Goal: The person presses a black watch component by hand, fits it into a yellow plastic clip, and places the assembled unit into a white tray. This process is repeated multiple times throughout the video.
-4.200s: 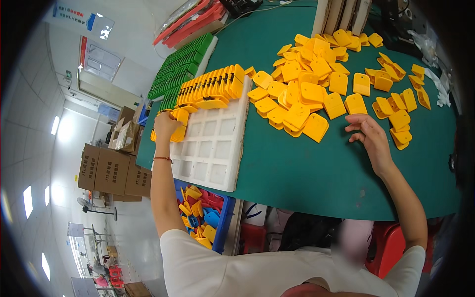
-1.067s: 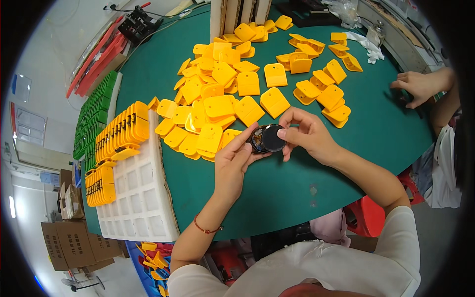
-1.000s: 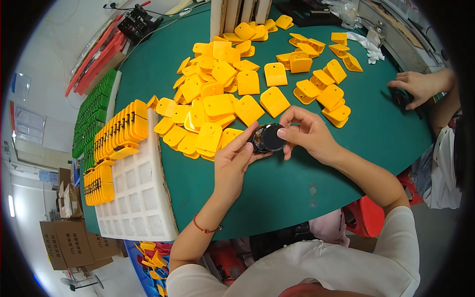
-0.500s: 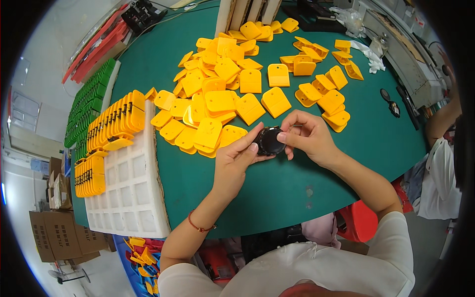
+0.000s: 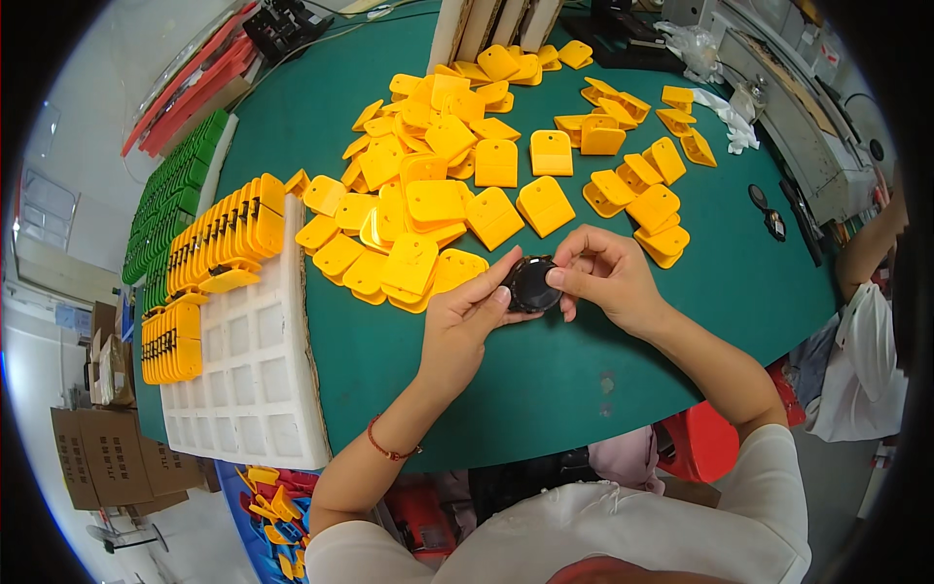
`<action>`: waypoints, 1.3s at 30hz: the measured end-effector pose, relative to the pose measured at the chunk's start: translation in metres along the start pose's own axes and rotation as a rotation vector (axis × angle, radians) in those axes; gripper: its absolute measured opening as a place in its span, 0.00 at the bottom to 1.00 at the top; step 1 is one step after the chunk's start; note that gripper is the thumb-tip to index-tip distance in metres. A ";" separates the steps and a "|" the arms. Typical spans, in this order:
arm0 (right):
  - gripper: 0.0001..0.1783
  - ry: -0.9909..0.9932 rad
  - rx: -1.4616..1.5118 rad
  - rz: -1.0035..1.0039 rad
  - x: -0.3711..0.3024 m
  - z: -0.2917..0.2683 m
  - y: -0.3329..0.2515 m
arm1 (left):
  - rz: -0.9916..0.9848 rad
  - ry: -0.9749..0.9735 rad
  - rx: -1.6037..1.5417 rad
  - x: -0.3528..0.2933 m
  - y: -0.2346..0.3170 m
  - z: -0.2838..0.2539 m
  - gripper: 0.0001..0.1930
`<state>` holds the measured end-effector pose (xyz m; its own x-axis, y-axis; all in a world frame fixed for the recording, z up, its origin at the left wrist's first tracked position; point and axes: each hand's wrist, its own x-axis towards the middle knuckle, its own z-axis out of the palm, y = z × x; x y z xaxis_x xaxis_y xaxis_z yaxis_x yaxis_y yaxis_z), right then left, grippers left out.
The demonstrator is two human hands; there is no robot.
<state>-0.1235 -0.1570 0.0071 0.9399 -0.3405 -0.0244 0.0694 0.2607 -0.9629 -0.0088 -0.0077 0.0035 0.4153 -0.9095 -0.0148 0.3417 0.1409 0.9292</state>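
Note:
A round black disc-shaped piece (image 5: 533, 284) with a glossy rim is between my hands, just above the green tabletop. My left hand (image 5: 474, 310) is closed around its left side, with the thumb against its face. The thumb and fingertips of my right hand (image 5: 608, 280) are pinched together at the disc's upper right edge; whether something thin is between them I cannot make out. Beyond my hands spreads a heap of yellow folded plastic clips (image 5: 435, 201), the nearest ones close to my left fingers.
To the left, a white gridded foam tray (image 5: 261, 375) bears rows of yellow clips with black parts, with green ones (image 5: 173, 200) behind. A small black two-part object (image 5: 769, 212) lies at the right. Cardboard dividers (image 5: 484, 29) stand at the back. Someone's arm (image 5: 869, 238) shows far right.
Both hands stay on the black disc with hardly any movement. The view has shifted slightly. The right fingertips remain at the disc's edge.

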 end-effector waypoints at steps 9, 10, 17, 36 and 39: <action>0.08 0.022 -0.058 -0.058 -0.001 0.001 0.007 | 0.008 0.005 -0.003 -0.003 0.001 0.002 0.18; 0.08 0.020 -0.087 -0.068 -0.001 0.001 0.007 | 0.014 0.023 0.049 -0.004 0.002 0.004 0.18; 0.12 0.078 -0.308 -0.137 -0.003 0.000 0.006 | 0.034 0.076 0.138 -0.004 0.003 0.009 0.19; 0.09 -0.176 -0.679 -0.615 -0.008 0.002 0.000 | 0.149 -0.037 0.306 -0.013 0.003 0.018 0.12; 0.07 -0.200 -0.669 -0.614 -0.011 0.002 0.000 | 0.174 -0.069 0.306 -0.014 0.005 0.019 0.12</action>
<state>-0.1330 -0.1517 0.0082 0.8469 -0.0682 0.5274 0.4247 -0.5103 -0.7479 -0.0290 -0.0012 0.0148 0.3836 -0.9080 0.1685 -0.0014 0.1819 0.9833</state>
